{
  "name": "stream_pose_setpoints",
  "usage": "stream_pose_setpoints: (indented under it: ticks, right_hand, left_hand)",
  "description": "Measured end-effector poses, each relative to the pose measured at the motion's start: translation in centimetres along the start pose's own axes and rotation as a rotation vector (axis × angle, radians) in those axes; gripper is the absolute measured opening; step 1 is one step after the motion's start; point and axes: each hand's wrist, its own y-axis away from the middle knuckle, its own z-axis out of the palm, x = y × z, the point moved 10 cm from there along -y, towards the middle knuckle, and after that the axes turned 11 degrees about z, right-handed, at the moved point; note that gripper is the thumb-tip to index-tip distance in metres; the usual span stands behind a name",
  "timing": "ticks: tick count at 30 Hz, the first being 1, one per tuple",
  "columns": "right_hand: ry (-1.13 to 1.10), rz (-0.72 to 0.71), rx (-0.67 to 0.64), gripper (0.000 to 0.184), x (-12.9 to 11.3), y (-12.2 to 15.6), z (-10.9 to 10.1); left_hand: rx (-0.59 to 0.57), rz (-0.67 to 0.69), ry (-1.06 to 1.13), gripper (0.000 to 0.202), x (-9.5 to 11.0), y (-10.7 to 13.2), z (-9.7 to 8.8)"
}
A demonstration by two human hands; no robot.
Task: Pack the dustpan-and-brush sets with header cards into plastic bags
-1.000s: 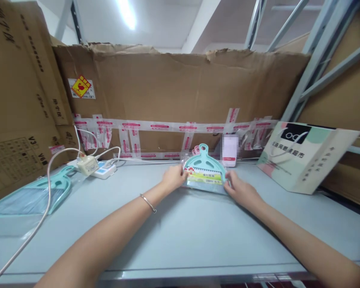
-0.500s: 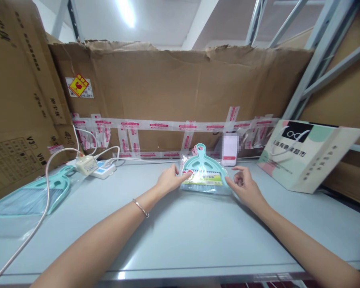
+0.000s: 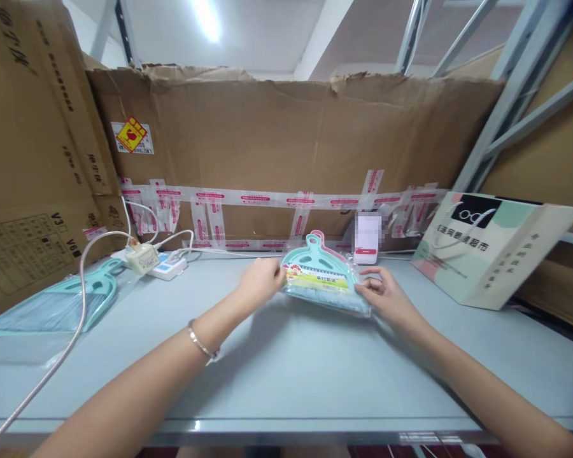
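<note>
A small teal dustpan-and-brush set in clear plastic wrap, with a yellow-green label, is lifted a little off the grey table at its far middle. A pink piece shows behind its handle. My left hand is closed on the set's left edge. My right hand holds its right lower corner, fingers curled against the wrap. A bracelet sits on my left wrist.
Another teal dustpan set lies at the far left, beside a white power strip with cables running toward me. A printed box leans at the right. A white and red device stands against the taped cardboard wall.
The set has been raised and tilted, its left side up, and shifted slightly left. My right hand, open beside it half a second ago, has closed on its right corner.
</note>
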Motion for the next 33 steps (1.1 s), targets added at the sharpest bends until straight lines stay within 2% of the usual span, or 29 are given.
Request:
stream_pose_setpoints:
  ticks: [2, 4, 7, 9, 12, 15, 17, 19, 21, 23, 24, 25, 27, 28, 30, 33]
  right_hand:
    - [-0.045, -0.011, -0.051, 0.039, -1.5, 0.8, 1.3]
    - [-0.054, -0.038, -0.108, 0.038, -3.1, 1.4, 3.2]
    - [-0.07, -0.083, -0.168, 0.037, -5.2, 1.7, 6.5]
    - [-0.081, -0.086, -0.206, 0.036, -6.2, 1.7, 8.8]
    - [-0.042, -0.025, -0.319, 0.04, -7.0, 2.3, 12.1]
    - [0.039, 0.078, -0.478, 0.063, -6.7, 3.5, 14.5]
    - [0.118, 0.131, -0.595, 0.08, -6.1, 4.2, 15.4]
    - [0.172, 0.149, -0.633, 0.089, -5.6, 3.9, 15.5]
    - [0.125, 0.165, -0.539, 0.075, -5.6, 2.1, 14.6]
    - [0.001, 0.203, -0.401, 0.05, -5.6, 0.1, 13.8]
    - [-0.053, 0.236, -0.374, 0.039, -5.5, -0.6, 14.0]
    - [-0.094, 0.275, -0.389, 0.032, -5.3, -0.9, 14.7]
    - [-0.13, 0.342, -0.521, 0.025, -5.0, -0.5, 17.3]
    - [-0.136, 0.363, -0.603, 0.023, -4.9, 0.0, 18.6]
    - [-0.154, 0.378, -0.702, 0.021, -4.6, 0.9, 20.1]
    - [-0.225, 0.334, -0.665, 0.023, -4.2, 0.8, 19.4]
  left_hand:
    - [-0.001, -0.025, 0.044, 0.021, -0.8, 1.3, -1.9]
    - [-0.003, -0.128, 0.236, 0.019, -2.7, 3.0, -3.0]
    - [0.007, -0.382, 0.717, 0.05, -6.3, 5.6, -2.6]
    - [0.004, -0.452, 0.896, 0.052, -7.8, 6.6, -2.1]
    - [0.083, -0.43, 0.921, 0.041, -9.8, 7.2, -3.1]
    - [0.17, -0.392, 0.869, 0.038, -11.9, 7.8, -5.0]
    - [0.123, -0.396, 0.869, 0.04, -13.0, 8.3, -5.3]
    - [0.028, -0.425, 0.876, 0.041, -14.0, 8.9, -5.2]
    - [-0.069, -0.443, 0.885, 0.039, -14.4, 9.3, -4.9]
    - [-0.161, -0.437, 0.89, 0.036, -14.0, 9.5, -4.5]
    - [-0.208, -0.428, 0.887, 0.035, -13.5, 9.5, -4.2]
    - [-0.255, -0.419, 0.879, 0.033, -13.0, 9.6, -3.9]
    - [-0.329, -0.412, 0.86, 0.03, -12.2, 9.7, -3.3]
    - [-0.34, -0.411, 0.865, 0.029, -12.0, 9.7, -3.1]
    - [-0.284, -0.393, 0.909, 0.028, -11.9, 9.4, -3.4]
    - [-0.139, -0.412, 1.008, 0.033, -12.9, 9.3, -4.7]
